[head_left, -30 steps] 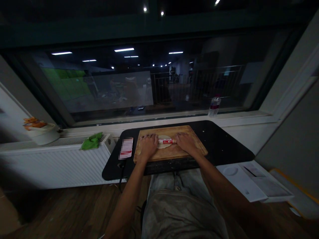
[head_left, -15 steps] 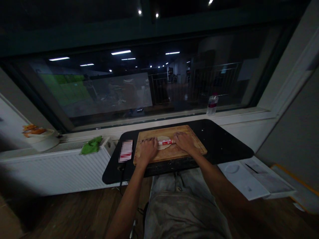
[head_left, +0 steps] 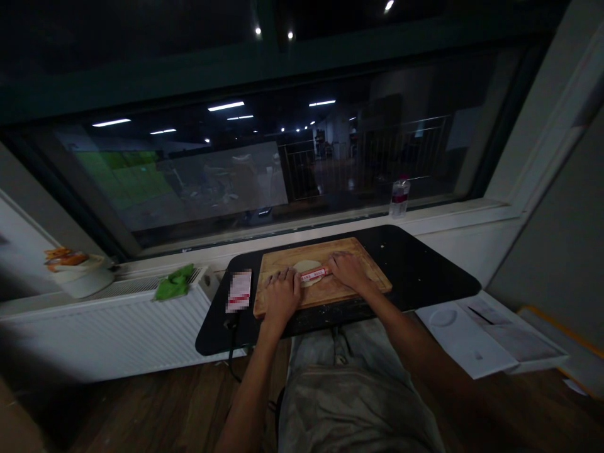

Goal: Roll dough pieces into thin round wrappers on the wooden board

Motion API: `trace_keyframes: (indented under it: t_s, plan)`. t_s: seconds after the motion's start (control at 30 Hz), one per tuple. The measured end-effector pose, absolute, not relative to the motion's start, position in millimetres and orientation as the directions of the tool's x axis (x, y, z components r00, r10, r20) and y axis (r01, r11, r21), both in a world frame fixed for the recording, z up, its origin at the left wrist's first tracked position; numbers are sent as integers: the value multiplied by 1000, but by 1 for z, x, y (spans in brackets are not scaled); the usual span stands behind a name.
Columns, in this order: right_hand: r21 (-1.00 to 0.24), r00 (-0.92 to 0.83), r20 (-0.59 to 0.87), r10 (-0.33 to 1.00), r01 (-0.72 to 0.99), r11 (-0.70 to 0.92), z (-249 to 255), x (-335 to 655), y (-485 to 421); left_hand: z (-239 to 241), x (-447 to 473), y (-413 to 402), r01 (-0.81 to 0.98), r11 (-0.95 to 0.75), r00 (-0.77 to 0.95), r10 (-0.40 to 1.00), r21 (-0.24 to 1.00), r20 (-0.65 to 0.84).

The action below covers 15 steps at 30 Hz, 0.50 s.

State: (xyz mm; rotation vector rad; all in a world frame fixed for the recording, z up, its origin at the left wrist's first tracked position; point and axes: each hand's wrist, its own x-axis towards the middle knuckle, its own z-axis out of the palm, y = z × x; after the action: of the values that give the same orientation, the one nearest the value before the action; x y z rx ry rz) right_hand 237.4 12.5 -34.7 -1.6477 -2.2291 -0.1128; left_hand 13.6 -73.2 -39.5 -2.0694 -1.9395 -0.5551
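Observation:
A wooden rolling pin (head_left: 315, 275) with a red and white label lies across a flat, pale piece of dough (head_left: 307, 265). My left hand (head_left: 283, 288) is closed over the pin's left end, and my right hand (head_left: 348, 270) over its right end. Both palms face down, hiding the two ends. Dough shows beyond the pin and a little on the near side. Beneath everything is a wooden cutting board (head_left: 278, 257), resting on a black table (head_left: 415, 264).
On the table's left is a phone-like, blurred-out item (head_left: 239, 290) with a black cable (head_left: 231, 343) near it. A green cloth (head_left: 174, 283) and a white pot (head_left: 85, 277) sit over the radiator (head_left: 132, 340). A water bottle (head_left: 399, 198) stands on the sill; an open white box (head_left: 491, 336) lies right.
The rolling pin has turned and rolled slightly toward me, its left end now nearer. More dough shows beyond it. Both hands keep their hold.

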Motion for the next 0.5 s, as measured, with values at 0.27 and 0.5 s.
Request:
trace_keyframes:
  t_s: [0.27, 0.5]
  plan:
    - [-161, -249, 342, 906, 934, 318, -33, 237, 10, -32, 14, -70, 993, -80, 38, 917, 89, 398]
    - [-152, -238, 331, 913, 942, 300, -29, 237, 5, -21, 13, -66, 993, -80, 46, 938, 88, 343]
